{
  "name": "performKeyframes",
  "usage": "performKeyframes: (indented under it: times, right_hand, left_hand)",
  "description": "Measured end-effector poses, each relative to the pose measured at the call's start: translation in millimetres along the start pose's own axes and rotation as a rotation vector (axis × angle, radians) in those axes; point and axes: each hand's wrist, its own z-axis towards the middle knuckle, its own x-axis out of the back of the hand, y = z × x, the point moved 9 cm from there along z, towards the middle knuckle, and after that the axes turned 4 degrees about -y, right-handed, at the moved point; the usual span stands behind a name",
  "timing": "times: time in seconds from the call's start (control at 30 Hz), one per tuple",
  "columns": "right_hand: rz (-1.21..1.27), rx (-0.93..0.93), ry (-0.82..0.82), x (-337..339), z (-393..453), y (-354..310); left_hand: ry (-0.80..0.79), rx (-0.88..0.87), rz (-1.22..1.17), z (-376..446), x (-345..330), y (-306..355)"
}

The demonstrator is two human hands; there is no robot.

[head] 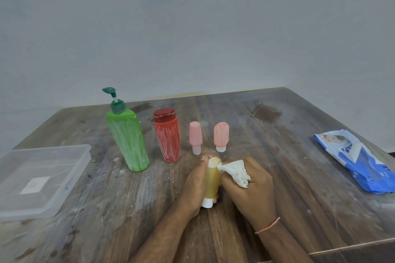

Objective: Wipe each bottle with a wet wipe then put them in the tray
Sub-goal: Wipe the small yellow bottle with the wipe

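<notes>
My left hand (193, 186) grips a small yellow bottle (211, 181) with a white cap pointing toward me. My right hand (250, 188) pinches a crumpled white wet wipe (235, 172) against the bottle's far end. Behind them stand a tall green pump bottle (128, 141), a red bottle (167, 139) and two small pink bottles (195, 136) (221, 135) resting on their caps, all streaked with white. An empty clear plastic tray (64, 179) sits at the left.
A blue and white wet wipe packet (361, 162) lies at the right edge of the wooden table (288, 177). The tabletop is dusted with white powder and crumbs. A plain wall stands behind it.
</notes>
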Motion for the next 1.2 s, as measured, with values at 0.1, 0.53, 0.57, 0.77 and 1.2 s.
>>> performKeyframes:
  times: [0.1, 0.53, 0.57, 0.77, 1.2]
  right_hand:
    - [0.011, -0.011, 0.018, 4, 2, 1]
    - [0.041, 0.032, -0.036, 1, 1, -7]
    - [0.007, 0.032, -0.021, 2, 0, -4]
    - [0.063, 0.033, -0.102, -3, 1, -10]
    - [-0.068, 0.100, 0.027, 3, 1, -8]
  left_hand:
    - [0.001, 0.013, 0.025, 4, 4, -9]
    - [-0.086, -0.101, 0.048, 3, -7, 3]
    - [-0.093, -0.114, 0.057, 4, -7, 3]
    - [-0.098, -0.149, 0.044, 7, -6, 2]
    - [-0.117, -0.130, 0.028, 12, -10, -3]
